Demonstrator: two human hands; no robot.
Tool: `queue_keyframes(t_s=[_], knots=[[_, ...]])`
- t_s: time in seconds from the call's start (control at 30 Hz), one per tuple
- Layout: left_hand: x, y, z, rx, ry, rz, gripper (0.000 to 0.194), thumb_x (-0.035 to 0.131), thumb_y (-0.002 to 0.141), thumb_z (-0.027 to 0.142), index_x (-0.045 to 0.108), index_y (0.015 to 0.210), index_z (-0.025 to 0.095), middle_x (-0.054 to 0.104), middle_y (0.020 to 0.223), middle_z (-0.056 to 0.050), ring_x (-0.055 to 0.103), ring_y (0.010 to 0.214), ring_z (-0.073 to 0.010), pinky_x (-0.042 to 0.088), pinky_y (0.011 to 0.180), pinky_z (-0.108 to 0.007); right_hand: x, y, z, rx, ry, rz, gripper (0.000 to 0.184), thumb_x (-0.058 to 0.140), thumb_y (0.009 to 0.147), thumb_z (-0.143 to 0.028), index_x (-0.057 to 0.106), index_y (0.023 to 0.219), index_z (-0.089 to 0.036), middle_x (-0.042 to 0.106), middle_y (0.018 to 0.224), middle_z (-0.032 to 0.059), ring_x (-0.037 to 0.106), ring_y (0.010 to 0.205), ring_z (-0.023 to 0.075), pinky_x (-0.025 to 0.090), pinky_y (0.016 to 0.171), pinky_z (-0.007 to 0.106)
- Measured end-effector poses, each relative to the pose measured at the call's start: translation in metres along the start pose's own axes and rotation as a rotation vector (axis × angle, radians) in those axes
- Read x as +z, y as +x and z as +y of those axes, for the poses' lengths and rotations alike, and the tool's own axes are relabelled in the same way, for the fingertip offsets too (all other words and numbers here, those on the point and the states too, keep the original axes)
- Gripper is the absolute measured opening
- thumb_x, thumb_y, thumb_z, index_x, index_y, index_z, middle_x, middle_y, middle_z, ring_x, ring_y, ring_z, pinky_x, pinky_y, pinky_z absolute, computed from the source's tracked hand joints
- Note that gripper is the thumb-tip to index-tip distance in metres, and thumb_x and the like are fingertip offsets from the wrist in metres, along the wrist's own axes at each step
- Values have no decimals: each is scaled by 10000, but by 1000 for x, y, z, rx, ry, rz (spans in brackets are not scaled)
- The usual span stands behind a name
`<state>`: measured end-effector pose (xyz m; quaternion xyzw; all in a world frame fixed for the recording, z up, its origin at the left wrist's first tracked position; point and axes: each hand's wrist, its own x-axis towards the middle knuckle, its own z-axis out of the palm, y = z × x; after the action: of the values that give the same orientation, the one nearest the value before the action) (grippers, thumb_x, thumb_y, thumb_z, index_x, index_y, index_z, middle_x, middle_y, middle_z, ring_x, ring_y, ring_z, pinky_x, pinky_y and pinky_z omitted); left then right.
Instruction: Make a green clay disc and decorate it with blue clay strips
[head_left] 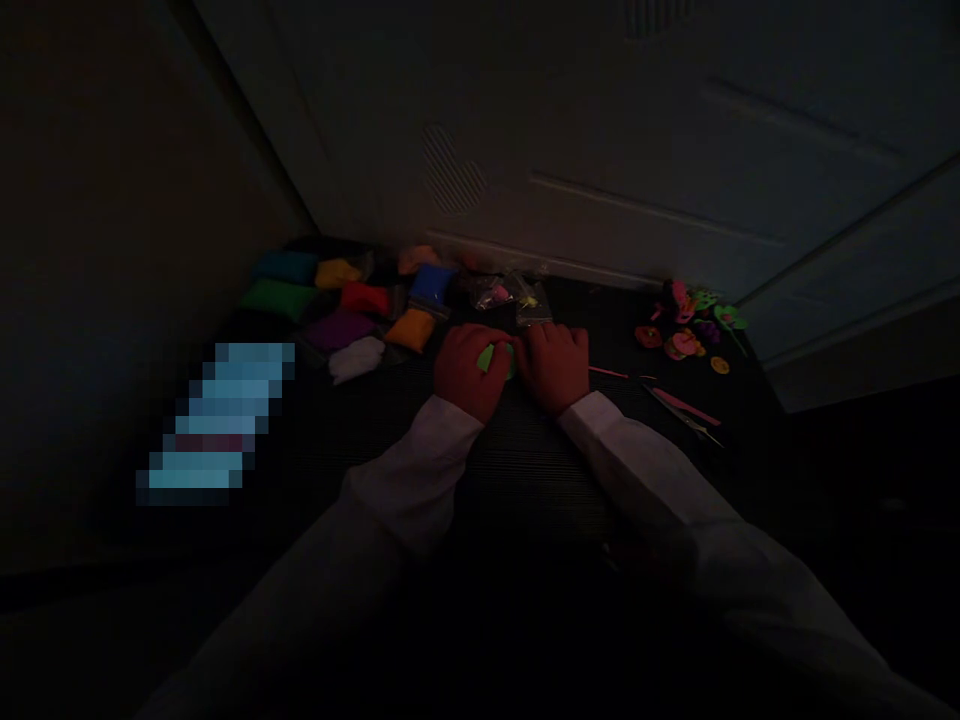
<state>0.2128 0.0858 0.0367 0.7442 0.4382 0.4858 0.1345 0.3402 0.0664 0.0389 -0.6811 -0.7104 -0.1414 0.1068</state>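
Two hands meet around a green piece [486, 357] on the dark tabletop [525, 470].
The left hand [469, 375] is closed on it, probably to steady it; the right hand [559, 370] bends down just beside, its grip hidden. Coloured packets [366, 298] lie behind, likely for easy reach. Fingers cover the piece, so its direction and long axis cannot be told.

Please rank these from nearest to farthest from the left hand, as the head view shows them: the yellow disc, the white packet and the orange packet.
Measured from the left hand:
1. Orange packet: just to its left, slightly farther back.
2. White packet: also left, beyond the orange one.
3. Yellow disc: far right, past the right hand.
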Motion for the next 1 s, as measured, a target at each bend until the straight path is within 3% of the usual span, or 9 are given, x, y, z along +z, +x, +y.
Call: queue_keyframes(t_s=[0.23,0.43,0.7,0.8,1.0], knots=[[1,0,-1,2,-15,22,128,491,742,168,612,784,167,614,812,-29,551,796,-153,444,731,-286,-6,-20,4,-14,25,-8,304,303,867,-370,525,816,-168,593,819,82,486,815,216,236,743,358],[0,1,-8,-35,-15,67,121,507,733,166,621,776,164,618,798,-28,552,759,-145,442,697,-272,-1,-3,4,55,49,56,297,317,865,-375,523,816,-167,603,838,83,502,818,215,242,744,357],[-1,8,-21,-208,-101,198,120,511,724,174,627,749,189,592,723,10,535,671,-114,430,622,-239,-34,13,44,233,218,293,375,217,889,-404,498,797,-173,576,744,47,516,720,172,258,646,306],[0,8,-20,-232,-118,180,118,517,716,180,633,744,181,581,711,7,533,665,-115,423,605,-236,-32,12,42,171,180,256,324,268,885,-382,505,802,-178,582,761,41,515,743,174,254,671,312],[-1,7,-18,-260,-109,151,129,505,721,179,631,747,177,587,725,9,536,693,-115,424,638,-234,-2,0,19,84,104,93,280,313,873,-351,522,815,-174,605,808,53,516,795,187,251,723,328]])
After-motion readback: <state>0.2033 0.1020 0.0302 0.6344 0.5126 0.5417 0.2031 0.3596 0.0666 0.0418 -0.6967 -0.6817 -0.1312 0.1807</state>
